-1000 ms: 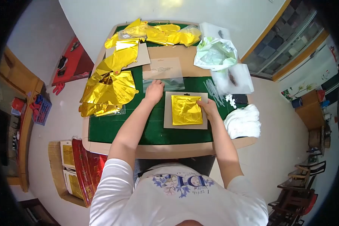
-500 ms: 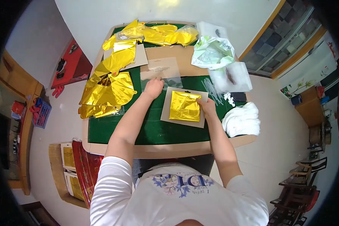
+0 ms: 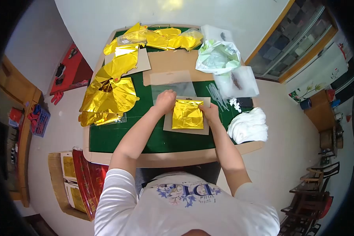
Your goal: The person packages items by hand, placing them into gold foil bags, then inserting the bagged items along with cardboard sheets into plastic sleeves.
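Note:
My right hand [image 3: 211, 113] grips the right edge of a square cardboard card [image 3: 167, 125], its thumb at the side of a folded gold foil sheet [image 3: 188, 115] lying on the card. Closed by the card's upper left corner, my left hand [image 3: 166, 101] pinches the near part of a clear plastic bag [image 3: 173, 83]. The bag lies flat, partly over brown cardboard and partly over the green table top. My left fingertips are partly hidden.
Gold foil pieces [image 3: 110, 92] are heaped along the table's left and far sides. At the right are a plastic carrier bag [image 3: 218, 57], a stack of clear bags [image 3: 236, 82], a dark box [image 3: 245, 102] and a white bundle [image 3: 247, 126]. A carton [image 3: 61, 188] stands on the floor.
My left hand has drawn the clear bag nearer and to the right, up to the card. The card with the gold foil stays in my right hand, nearly unmoved.

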Action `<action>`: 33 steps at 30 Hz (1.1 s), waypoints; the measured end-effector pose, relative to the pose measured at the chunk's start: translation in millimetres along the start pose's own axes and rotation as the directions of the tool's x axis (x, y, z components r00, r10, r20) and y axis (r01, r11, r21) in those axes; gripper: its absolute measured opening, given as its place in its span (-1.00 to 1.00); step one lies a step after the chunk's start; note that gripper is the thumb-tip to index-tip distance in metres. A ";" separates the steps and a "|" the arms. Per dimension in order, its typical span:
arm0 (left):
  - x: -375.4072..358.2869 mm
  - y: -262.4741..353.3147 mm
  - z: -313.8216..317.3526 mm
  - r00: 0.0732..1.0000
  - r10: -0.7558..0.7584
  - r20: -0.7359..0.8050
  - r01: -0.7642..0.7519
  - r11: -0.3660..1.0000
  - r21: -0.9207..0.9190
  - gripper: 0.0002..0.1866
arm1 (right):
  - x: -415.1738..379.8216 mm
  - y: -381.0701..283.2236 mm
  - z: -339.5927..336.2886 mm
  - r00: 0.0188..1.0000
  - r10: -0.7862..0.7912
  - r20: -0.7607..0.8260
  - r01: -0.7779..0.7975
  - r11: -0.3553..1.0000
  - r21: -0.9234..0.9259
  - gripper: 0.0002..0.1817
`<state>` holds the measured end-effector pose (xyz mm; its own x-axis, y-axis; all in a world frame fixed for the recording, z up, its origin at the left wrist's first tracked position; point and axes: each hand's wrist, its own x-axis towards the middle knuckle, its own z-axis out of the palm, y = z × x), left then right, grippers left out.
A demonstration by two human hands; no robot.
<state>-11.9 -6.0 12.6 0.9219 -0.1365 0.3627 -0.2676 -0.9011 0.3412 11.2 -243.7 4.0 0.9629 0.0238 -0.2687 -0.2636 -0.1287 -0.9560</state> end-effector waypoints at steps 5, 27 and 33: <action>-3.1 19.3 -9.8 0.997 -0.049 0.065 0.054 0.995 -0.085 -0.89 | 3.1 6.8 2.4 0.998 -0.048 0.043 0.057 0.972 -0.228 -0.69; -7.3 29.3 -2.8 0.997 -0.014 0.073 0.018 0.998 -0.061 -0.93 | -37.6 6.1 -6.9 0.937 -0.341 -0.071 0.271 0.841 -0.468 -0.73; -11.0 29.9 -7.4 0.997 0.013 0.081 -0.007 0.997 -0.077 -0.93 | -33.7 10.0 -5.6 0.929 -0.369 -0.028 0.304 0.806 -0.508 -0.79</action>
<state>-32.1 -28.4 25.3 0.9378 -0.1812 0.2960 -0.2949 -0.8657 0.4044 -23.6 -251.3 4.1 0.9935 0.0415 0.1064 0.1099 -0.6000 -0.7924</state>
